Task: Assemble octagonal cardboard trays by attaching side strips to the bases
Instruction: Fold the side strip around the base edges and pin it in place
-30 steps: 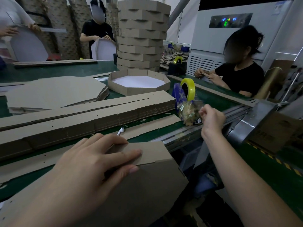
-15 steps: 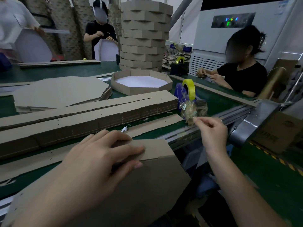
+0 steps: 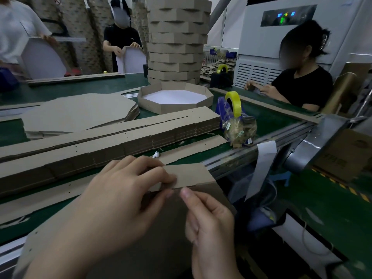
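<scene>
At near table edge, left hand [image 3: 120, 194] pinches side strip [image 3: 189, 176] onto base [image 3: 165, 238], fingers curled over top, thumb at seam. Right hand [image 3: 209, 222] sits just beside seam, thumb & forefinger tips together; can't tell if anything's btwn them.

From where I stand, the left hand [image 3: 120, 198] covers the join where the strip [image 3: 187, 176] meets the base [image 3: 167, 238], so how they sit there is hidden. The base runs off the bottom edge under both wrists. The right hand [image 3: 209, 222] has thumb and forefinger together, and I can't tell if anything is between them. Beyond it, the contents of the bag [image 3: 239, 129] are a blur. Left of the hands, the strip stacks [image 3: 100, 150] are cut off by the edge.
</scene>
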Motion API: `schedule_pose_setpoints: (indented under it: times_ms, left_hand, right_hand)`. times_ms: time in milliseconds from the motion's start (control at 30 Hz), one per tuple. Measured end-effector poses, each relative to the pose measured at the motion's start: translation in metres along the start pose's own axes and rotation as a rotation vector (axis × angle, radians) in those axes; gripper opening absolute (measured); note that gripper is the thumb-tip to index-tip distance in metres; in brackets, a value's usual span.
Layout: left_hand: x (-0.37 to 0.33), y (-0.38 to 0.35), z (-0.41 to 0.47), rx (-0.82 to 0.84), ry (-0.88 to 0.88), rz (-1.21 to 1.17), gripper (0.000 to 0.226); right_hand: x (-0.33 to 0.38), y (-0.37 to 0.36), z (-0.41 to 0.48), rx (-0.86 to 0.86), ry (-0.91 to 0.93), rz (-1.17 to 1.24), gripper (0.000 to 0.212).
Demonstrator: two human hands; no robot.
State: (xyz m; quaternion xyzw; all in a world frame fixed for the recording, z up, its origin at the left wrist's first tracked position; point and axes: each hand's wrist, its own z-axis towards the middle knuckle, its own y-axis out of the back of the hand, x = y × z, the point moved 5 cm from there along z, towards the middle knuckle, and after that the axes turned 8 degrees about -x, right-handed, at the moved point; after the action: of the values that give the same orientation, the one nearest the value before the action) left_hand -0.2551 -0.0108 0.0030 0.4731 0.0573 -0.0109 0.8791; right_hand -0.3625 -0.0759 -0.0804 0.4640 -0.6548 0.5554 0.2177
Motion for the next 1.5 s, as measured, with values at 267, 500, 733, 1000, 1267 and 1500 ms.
schedule_pose_setpoints:
  times_ms: [267,500,733,1000,1267,1500]
  left_hand:
    - [0.001,0.000,-0.003,0.038,-0.020,-0.068,0.029]
    - [0.004,0.001,-0.005,0.127,-0.086,-0.051,0.034]
    - [-0.003,0.008,0.001,0.050,0.036,-0.068,0.038]
    - [-0.019,0.001,0.009,-0.185,0.078,0.118,0.022]
    - [-0.003,-0.005,-0.003,-0.082,0.047,0.229,0.022]
    - [0.004,0.007,-0.014,-0.015,0.035,0.312,0.047]
  right_hand:
    - [-0.003,0.002,0.001,-0.029,-0.050,-0.026,0.026]
    - [-0.003,0.005,0.003,0.042,-0.045,-0.087,0.028]
    - [-0.001,0.009,0.004,0.190,-0.064,-0.212,0.036]
    - [-0.009,0.014,0.012,0.255,-0.038,-0.315,0.030]
    - [0.010,0.047,0.023,-0.045,0.534,-0.236,0.011]
    - [0.021,0.034,0.013,0.054,0.961,-0.581,0.036]
